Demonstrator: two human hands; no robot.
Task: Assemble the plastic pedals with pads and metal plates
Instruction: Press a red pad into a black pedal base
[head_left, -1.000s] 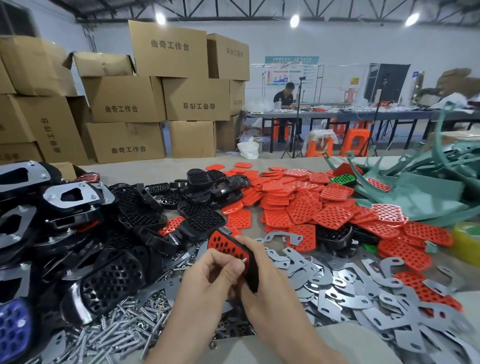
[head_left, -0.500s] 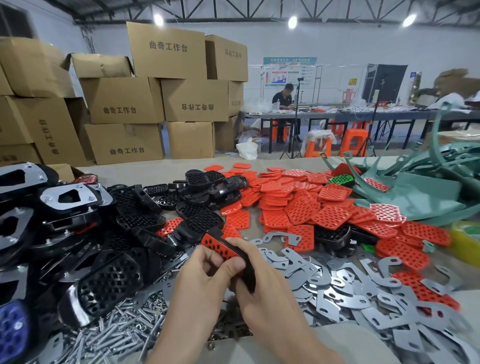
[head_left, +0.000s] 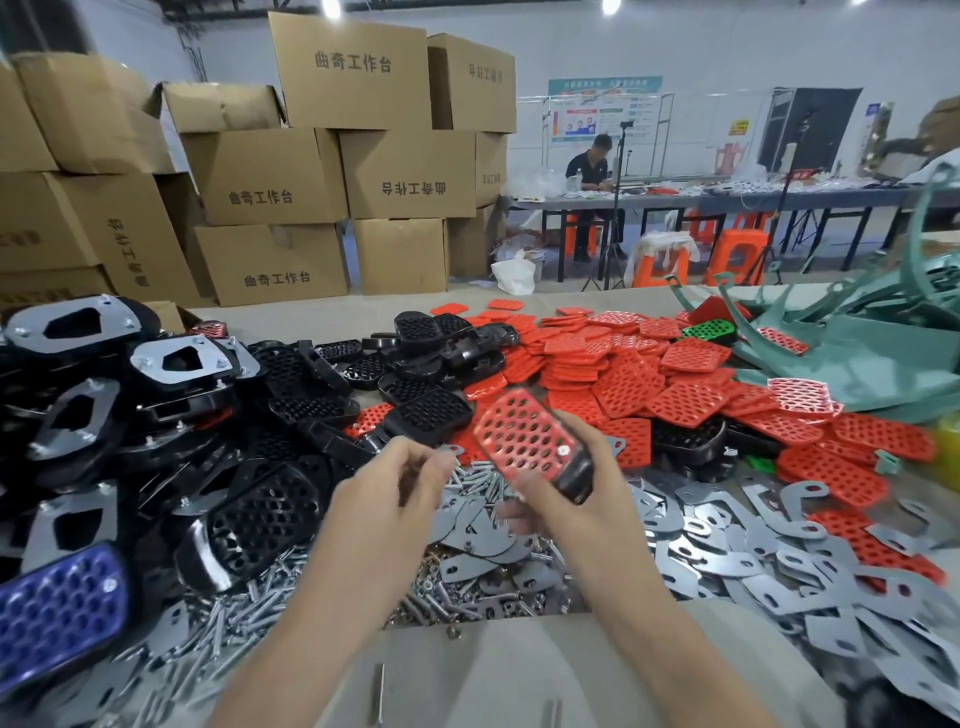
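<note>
My right hand (head_left: 582, 499) grips a black plastic pedal with a red perforated pad (head_left: 524, 441) on top, held above the table with the pad facing me; a bolt head shows near its lower right corner. My left hand (head_left: 395, 493) hovers just left of it, blurred, fingers loosely curled with nothing visible in them. Under both hands lie bolts and nuts (head_left: 249, 613) and grey metal plates (head_left: 727, 551). Black pedals (head_left: 322, 410) are heaped to the left, red pads (head_left: 649, 384) to the right.
Finished pedals with metal plates (head_left: 176, 364) and a blue-padded one (head_left: 57, 618) sit at far left. Green plastic parts (head_left: 857, 358) fill the right rear. Cardboard boxes (head_left: 291, 208) are stacked behind the table. A person sits at a distant table (head_left: 592, 171).
My left hand has let go of the pedal and moved left. My right hand has lifted and turned the pedal so the red pad faces up toward me.
</note>
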